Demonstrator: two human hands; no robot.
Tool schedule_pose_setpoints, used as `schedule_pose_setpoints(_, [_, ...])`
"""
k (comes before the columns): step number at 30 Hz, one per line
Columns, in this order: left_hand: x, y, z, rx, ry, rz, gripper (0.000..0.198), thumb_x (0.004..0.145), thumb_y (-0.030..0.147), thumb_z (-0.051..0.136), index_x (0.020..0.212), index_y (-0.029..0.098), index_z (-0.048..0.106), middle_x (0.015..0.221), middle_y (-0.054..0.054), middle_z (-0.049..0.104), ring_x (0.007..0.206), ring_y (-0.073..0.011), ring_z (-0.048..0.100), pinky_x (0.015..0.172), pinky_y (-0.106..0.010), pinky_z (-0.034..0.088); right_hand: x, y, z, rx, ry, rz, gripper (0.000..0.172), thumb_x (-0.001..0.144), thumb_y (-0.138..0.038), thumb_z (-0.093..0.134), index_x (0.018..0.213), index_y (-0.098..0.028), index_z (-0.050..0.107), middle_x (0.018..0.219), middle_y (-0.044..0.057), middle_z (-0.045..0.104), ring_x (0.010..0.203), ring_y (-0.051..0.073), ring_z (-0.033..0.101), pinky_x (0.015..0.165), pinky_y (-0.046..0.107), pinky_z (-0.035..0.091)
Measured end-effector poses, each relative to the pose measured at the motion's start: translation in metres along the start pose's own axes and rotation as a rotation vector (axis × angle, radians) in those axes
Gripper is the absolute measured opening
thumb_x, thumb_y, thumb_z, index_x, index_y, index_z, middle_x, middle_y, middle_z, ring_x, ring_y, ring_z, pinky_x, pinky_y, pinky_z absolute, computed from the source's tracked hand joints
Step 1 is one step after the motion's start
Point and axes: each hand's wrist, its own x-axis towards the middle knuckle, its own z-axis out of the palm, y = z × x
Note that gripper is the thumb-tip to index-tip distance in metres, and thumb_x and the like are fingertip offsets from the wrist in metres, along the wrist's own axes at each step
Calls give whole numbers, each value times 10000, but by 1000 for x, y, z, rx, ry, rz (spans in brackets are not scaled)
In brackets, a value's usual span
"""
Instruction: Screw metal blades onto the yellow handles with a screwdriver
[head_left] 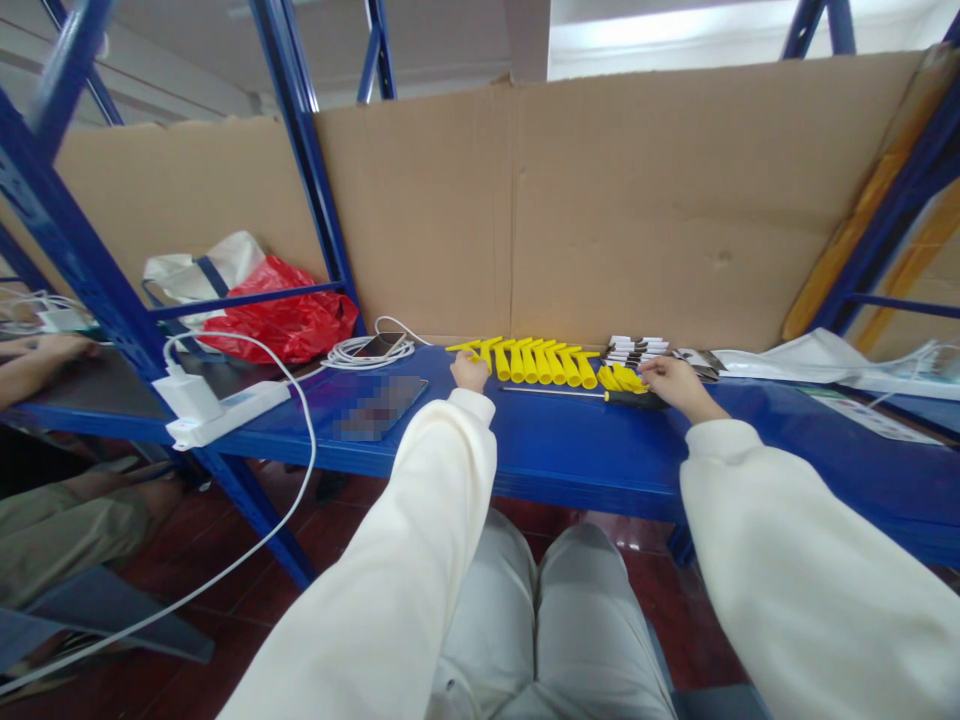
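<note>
A row of several yellow plastic pieces [541,362], each with a tube-like body and a thin arm on top, stands along the back of the blue shelf. My left hand [469,374] is closed at the row's left end, on a yellow tube piece there. My right hand [673,384] has its fingers pinched together beside a small heap of flat yellow pieces [621,378]; what is between the fingertips is too small to make out. A screwdriver [559,391] with a yellow and black handle lies in front of the row, its handle end close to my right hand.
Behind the heap sit stacked black-and-white pieces [634,350]. A phone [386,405], coiled white cable [367,352], power strip [232,412] and red plastic bag [281,310] are to the left. A cardboard wall [637,200] backs the shelf. Another person's arm [37,365] rests far left.
</note>
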Motion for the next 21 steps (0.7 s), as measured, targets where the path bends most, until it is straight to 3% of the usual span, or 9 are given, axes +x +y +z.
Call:
schedule_pose_setpoints(3, [0, 3, 2, -144, 22, -106, 293, 785, 36, 718, 995, 229, 784, 1210, -110, 876, 1347, -306, 802, 1171, -387, 588, -1, -2, 0, -22, -3, 22, 126, 738, -134, 669, 751, -244, 729, 707, 34, 754, 804, 263, 769, 911, 405, 659])
schedule_pose_setpoints(9, [4, 7, 7, -351, -17, -253, 427, 798, 11, 700, 1171, 199, 788, 1040, -67, 860, 1021, -225, 857, 914, -338, 684, -1, -3, 0, -18, -4, 17, 133, 741, -118, 673, 750, -240, 725, 686, 20, 736, 736, 244, 743, 879, 397, 652])
schedule_pose_setpoints(14, [9, 9, 2, -657, -83, -444, 441, 842, 5, 675, 1217, 209, 787, 1016, -56, 816, 955, -168, 818, 839, -247, 667, 1, 1, 1, 9, -6, -7, 129, 733, -126, 672, 740, -244, 724, 627, -6, 687, 680, 224, 709, 837, 382, 655])
schedule_pose_setpoints(21, [10, 10, -3, -733, -173, -421, 243, 985, 65, 666, 1137, 220, 777, 907, -68, 773, 890, -187, 800, 693, -229, 642, 1, 2, -1, -26, 2, -18, 125, 729, -126, 690, 728, -247, 723, 676, 14, 729, 748, 241, 741, 871, 393, 653])
